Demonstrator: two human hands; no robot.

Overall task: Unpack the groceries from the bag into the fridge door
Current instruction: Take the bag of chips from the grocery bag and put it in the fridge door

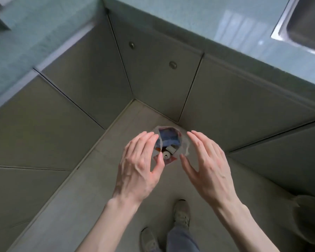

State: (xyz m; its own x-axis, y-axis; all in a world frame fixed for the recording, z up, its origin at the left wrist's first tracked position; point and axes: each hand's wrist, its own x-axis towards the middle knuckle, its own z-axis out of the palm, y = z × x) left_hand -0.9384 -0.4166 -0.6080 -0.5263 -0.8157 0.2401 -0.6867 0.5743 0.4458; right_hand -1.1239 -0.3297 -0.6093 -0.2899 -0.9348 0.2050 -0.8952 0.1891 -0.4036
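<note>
Both hands — left hand (140,166), right hand (205,164) — hang spread and empty over the bag (168,142) on the floor (102,179) in the far cupboard corner; likely reaching to open it.

My left hand (138,166) covers the left rim of the bag (168,142), whose contents are too small and blurred to name, and the frame's right edge crops the sink (305,20) at upper right.
</note>
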